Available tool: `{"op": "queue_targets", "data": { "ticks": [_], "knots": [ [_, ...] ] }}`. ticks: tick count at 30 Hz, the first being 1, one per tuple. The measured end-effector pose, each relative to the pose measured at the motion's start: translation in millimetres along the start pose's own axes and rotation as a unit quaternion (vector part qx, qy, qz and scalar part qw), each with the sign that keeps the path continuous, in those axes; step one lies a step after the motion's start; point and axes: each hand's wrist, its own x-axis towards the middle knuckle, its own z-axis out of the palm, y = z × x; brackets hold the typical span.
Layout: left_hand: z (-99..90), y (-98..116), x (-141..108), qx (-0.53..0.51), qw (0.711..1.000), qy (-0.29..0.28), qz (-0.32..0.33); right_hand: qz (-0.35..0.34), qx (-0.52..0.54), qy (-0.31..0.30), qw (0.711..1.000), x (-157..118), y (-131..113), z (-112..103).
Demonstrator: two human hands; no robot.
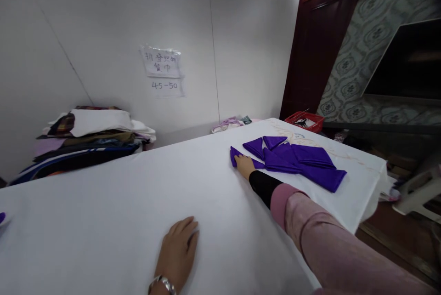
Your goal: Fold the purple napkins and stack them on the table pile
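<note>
My right hand (244,166) reaches far across the table, its fingers on a folded purple cloth napkin (258,164) that lies at the left of a group. Part of that napkin is hidden under the hand. Beside it, two folded purple triangles (254,148) (274,142) lie toward the back, and larger folded purple napkins (313,156) overlap to the right. My left hand (177,251), with a metal bracelet at the wrist, rests palm down on the white tablecloth (113,226). Its fingers are stretched out and hold nothing.
Piled clothes (99,134) stand behind the table at the left. A red basket (305,121) with a dark tool sits at the back right corner. A bit of purple cloth (2,217) shows at the left edge. A white stool (418,191) stands right of the table.
</note>
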Motion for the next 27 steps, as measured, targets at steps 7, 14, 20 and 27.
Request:
{"op": "queue_targets", "data": {
  "ticks": [7, 14, 20, 27],
  "knots": [
    [3.4, -4.8, -0.3, 0.004, 1.000, 0.000, 0.009, 0.047, -0.028, 0.029, 0.998, 41.0, 8.9, -2.0],
    [4.0, -7.2, -0.9, 0.001, 1.000, -0.008, 0.011, 0.028, -0.035, 0.041, 0.998, 45.5, 12.5, -8.7],
    [3.7, -8.2, -0.9, 0.001, 1.000, -0.009, 0.009, 0.053, -0.018, 0.007, 0.998, 23.6, 6.1, 11.1],
    [6.9, -14.3, -0.9, 0.018, 0.999, -0.006, 0.026, 0.111, -0.020, 0.015, 0.993, 33.2, 9.2, 9.4]
  ]
}}
